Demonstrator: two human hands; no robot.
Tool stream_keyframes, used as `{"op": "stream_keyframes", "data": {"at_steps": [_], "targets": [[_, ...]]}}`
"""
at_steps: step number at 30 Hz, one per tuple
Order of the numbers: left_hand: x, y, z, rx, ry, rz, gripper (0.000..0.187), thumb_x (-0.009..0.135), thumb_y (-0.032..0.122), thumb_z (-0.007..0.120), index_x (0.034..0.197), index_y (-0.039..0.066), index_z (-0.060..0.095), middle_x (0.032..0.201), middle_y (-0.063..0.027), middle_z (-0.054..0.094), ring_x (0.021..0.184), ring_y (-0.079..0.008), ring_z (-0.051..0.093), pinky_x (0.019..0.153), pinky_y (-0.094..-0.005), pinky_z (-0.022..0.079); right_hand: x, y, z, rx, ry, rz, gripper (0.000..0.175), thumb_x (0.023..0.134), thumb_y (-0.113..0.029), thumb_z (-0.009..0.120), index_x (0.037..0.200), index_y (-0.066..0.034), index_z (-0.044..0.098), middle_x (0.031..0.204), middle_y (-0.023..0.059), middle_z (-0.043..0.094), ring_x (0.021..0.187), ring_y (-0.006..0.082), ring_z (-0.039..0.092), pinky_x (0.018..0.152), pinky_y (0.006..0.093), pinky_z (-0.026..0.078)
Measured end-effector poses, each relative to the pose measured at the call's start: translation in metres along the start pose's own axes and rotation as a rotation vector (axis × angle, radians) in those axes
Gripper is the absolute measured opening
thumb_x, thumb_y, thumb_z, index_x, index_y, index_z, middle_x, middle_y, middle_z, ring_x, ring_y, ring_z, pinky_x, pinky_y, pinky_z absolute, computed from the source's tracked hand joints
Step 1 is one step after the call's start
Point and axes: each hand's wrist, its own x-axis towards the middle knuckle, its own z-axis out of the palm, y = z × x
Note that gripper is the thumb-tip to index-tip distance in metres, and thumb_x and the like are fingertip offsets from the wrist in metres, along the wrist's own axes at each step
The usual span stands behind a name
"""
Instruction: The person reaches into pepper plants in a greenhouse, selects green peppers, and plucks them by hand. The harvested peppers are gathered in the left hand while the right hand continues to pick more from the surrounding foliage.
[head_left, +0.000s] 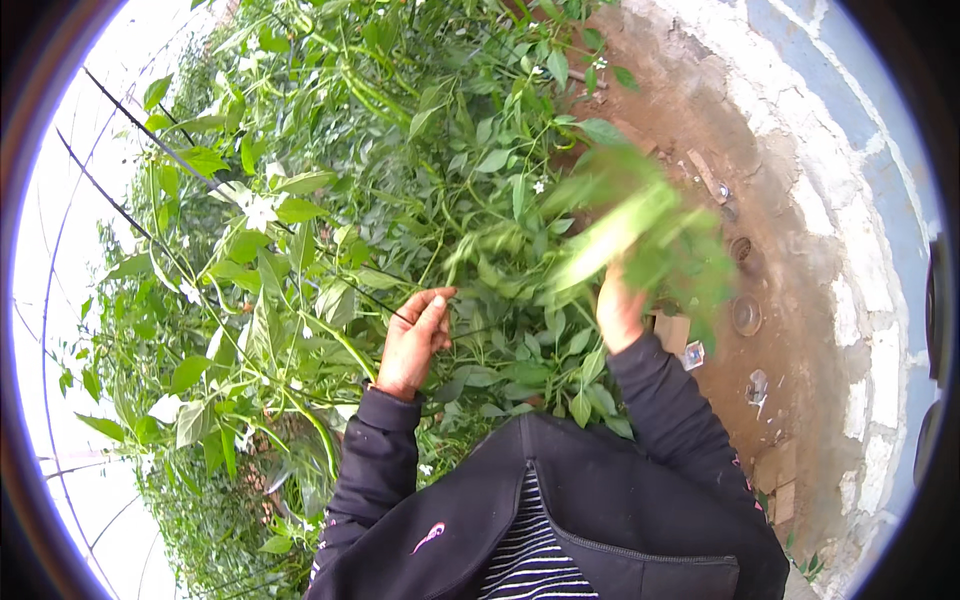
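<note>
My left hand (416, 337) pinches a thin dark cord (367, 298) between thumb and fingers, among the leaves of tall pepper plants (480, 225). To the right, my right hand (622, 307) is closed around a leafy green shoot (619, 229), which is motion-blurred. Leaves partly cover the fingers of that hand. Long green peppers (375, 97) hang at the upper middle, and another pepper (319, 435) hangs just left of my left sleeve. White blossoms (259, 212) dot the stems on the left.
More dark cords (120, 195) slant through the foliage at left. Bare soil (690, 97) runs along the right, with a round dish (746, 315), a piece of cardboard (671, 331) and litter on it. A whitewashed block wall (840, 187) curves along the far right.
</note>
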Motion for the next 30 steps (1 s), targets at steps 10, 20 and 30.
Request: {"op": "stream_keyframes", "data": {"at_steps": [10,20,30], "targets": [[0.004,-0.003,0.005,-0.039,0.011,0.080,0.033,0.101,0.029,0.045,0.094,0.002,0.063,0.072,0.0006,0.055,0.065,-0.0088,0.050,0.069,-0.0251,0.044,0.068,-0.008,0.029,-0.484,-0.773,-0.171,0.054,0.080,0.003,0.065,0.131,-0.0031,0.049,0.112,0.0078,0.061,0.106,0.0197,0.056,0.094,0.0300,0.043],[0.035,-0.009,0.005,-0.113,-0.043,0.157,0.043,0.102,0.038,0.040,0.075,0.006,0.050,0.080,-0.0067,0.057,0.090,-0.0222,0.059,0.088,-0.0363,0.045,-0.068,0.018,-0.185,-0.920,-0.491,0.546,0.032,0.093,-0.029,0.058,0.099,0.0024,0.059,0.103,0.0130,0.064,0.096,0.0218,0.061,0.081,0.0356,0.047],[0.041,-0.009,0.024,-0.090,-0.116,0.112,0.039,0.101,0.040,0.043,0.079,0.009,0.051,0.088,-0.0062,0.059,0.099,-0.0237,0.059,0.085,-0.0353,0.044,-0.207,0.060,-0.234,-0.689,-0.793,1.255,0.088,0.087,-0.060,0.052,0.143,0.0045,0.030,0.139,0.0262,0.043,0.136,0.0320,0.031,0.111,0.0342,0.026]]}}
